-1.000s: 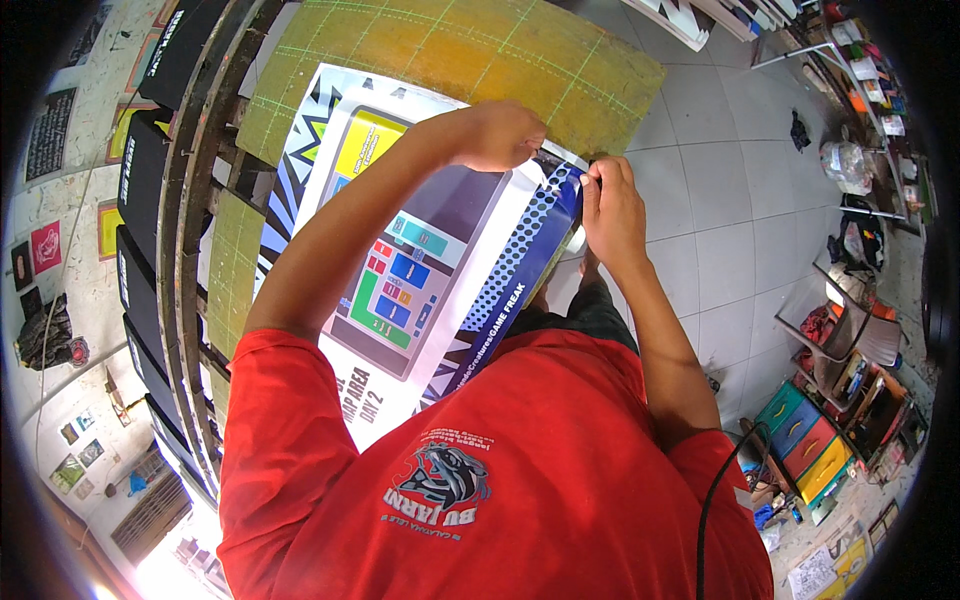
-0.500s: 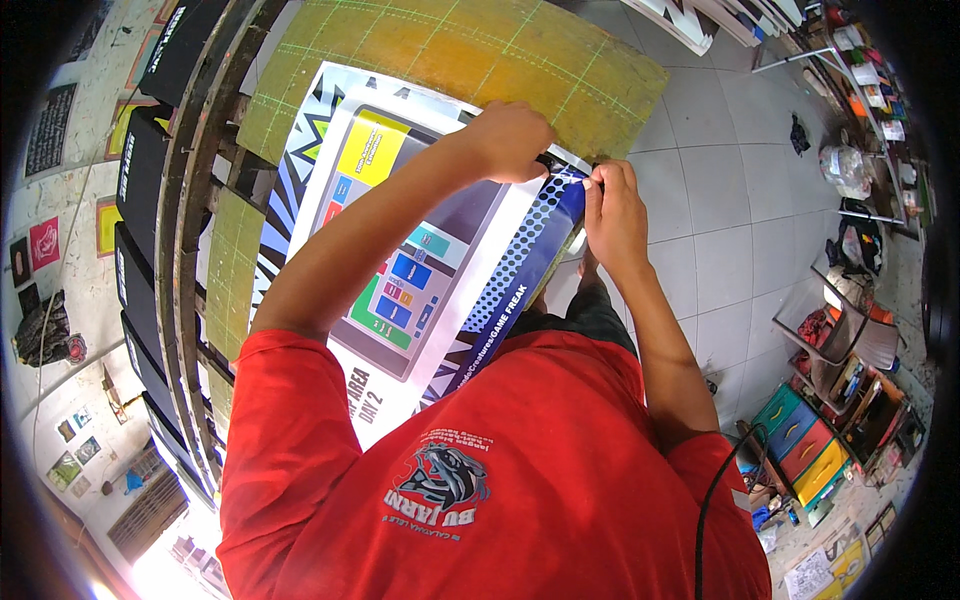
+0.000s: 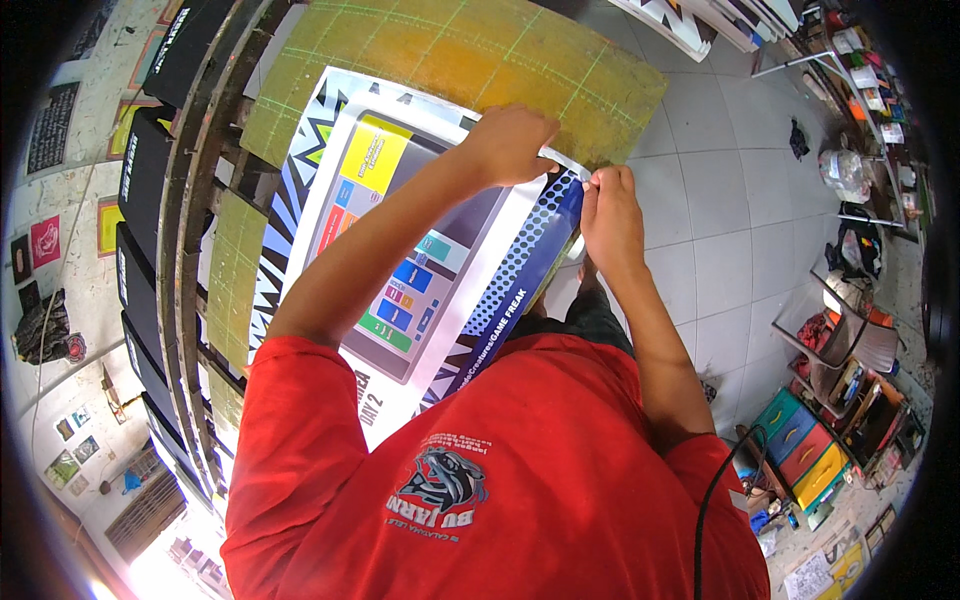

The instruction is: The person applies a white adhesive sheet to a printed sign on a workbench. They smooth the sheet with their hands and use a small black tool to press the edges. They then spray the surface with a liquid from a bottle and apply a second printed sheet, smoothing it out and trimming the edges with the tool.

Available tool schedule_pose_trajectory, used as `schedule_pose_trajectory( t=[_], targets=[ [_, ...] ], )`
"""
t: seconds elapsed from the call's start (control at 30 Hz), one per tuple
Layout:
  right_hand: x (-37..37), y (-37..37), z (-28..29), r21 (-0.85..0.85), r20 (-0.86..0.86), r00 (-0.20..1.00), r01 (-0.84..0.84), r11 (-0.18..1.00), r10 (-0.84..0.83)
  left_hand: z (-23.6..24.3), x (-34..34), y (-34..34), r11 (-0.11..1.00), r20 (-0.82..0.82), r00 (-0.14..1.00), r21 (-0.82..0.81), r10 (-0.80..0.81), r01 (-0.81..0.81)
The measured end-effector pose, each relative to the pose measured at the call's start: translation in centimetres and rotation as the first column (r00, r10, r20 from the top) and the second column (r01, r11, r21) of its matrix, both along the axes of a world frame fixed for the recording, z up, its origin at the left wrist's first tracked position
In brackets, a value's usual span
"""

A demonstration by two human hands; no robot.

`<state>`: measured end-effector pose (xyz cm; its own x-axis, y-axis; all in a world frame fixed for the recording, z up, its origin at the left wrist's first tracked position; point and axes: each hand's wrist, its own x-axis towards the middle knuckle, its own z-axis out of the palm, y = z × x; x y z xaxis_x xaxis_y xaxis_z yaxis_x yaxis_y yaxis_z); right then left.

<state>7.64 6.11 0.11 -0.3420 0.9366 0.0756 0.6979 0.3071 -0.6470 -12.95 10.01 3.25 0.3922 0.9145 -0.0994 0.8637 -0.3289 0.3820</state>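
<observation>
A large printed poster [image 3: 400, 240] with a grey panel, coloured squares and a black-and-white zigzag border lies on a green cutting mat [image 3: 470, 50]. My left hand [image 3: 510, 145] is closed at the poster's far right corner, gripping a thin white strip there. My right hand [image 3: 608, 205] pinches the same corner edge, beside a blue dotted band [image 3: 520, 275] along the poster's right side. Whether the strip is a backing or a tool is unclear.
Dark curved rails and black panels [image 3: 150, 200] run along the left. Grey floor tiles [image 3: 720, 230] lie to the right, with cluttered shelves and colourful boxes [image 3: 810, 440] at the lower right. A black cable [image 3: 705, 510] hangs over my red shirt.
Both hands have stayed at the poster's corner; the left hand shifted slightly, still gripping the strip.
</observation>
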Motion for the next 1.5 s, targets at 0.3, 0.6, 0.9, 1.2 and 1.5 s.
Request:
schedule_pose_trajectory(
  t=[0.3,0.6,0.9,1.2,1.5],
  targets=[
    [-0.4,0.1,1.1,-0.115,0.070,0.997,0.049,0.992,-0.041,-0.6,2.7,-10.7,0.981,0.056,0.998,0.194,-0.035,0.023],
    [1.0,0.9,0.5,-0.123,-0.061,0.998,-0.004,0.992,-0.004,-1.1,3.6,-9.4,0.991,0.076,0.997,0.132,0.011,-0.021],
    [1.6,1.5,3.4,-0.054,-0.214,0.975,0.047,0.997,-0.058,0.7,3.2,-12.7,0.974,0.150,0.975,0.131,0.165,-0.185],
    [-2.0,3.6,4.6,-0.052,0.126,0.824,-0.551,0.833,0.553,0.0,4.6,-15.7,0.887,0.069,0.889,0.071,0.453,-0.457],
    [-6.2,5.4,0.5,0.133,0.147,0.836,-0.546,0.827,0.528,-0.6,6.5,-18.0,0.733,0.088,0.730,-0.005,0.677,-0.680]
  ],
)
